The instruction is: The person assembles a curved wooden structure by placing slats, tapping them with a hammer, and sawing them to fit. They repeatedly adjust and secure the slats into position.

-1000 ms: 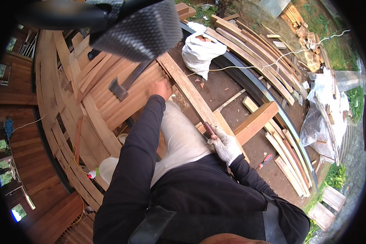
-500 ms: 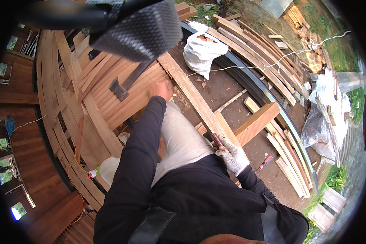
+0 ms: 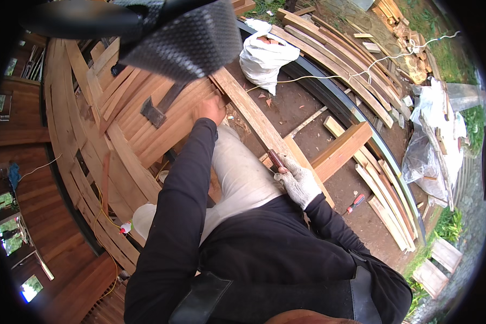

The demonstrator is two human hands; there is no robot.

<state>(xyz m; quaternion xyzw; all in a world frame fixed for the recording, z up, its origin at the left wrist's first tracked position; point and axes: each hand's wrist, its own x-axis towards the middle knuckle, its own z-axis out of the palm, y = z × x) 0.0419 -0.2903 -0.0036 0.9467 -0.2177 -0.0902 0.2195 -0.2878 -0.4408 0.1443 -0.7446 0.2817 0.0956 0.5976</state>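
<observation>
A long narrow wooden board (image 3: 251, 112) runs diagonally in front of me, along my right side. My bare left hand (image 3: 211, 109) is closed at the far part of this board, by its left edge; what its fingers grip is hidden. My right hand (image 3: 299, 183), in a whitish knitted glove, is wrapped round a red-brown rounded handle (image 3: 277, 160) at the board's near end. The rest of that tool cannot be made out. Left of my bare hand, a hatchet (image 3: 153, 112) with a dark head lies on flat planks (image 3: 173, 131).
A white sack (image 3: 267, 58) stands beyond the board. A thick timber block (image 3: 342, 151) sits at right, with a red-handled screwdriver (image 3: 355, 203) on the ground nearby. Stacked timber strips (image 3: 340, 67) and clear plastic sheeting (image 3: 432, 140) lie farther right. A pale cord (image 3: 318, 78) crosses the ground.
My right hand has moved a little forward along the board with the handle. The left hand stays at about the same place on the board. The whole view has shifted slightly.
</observation>
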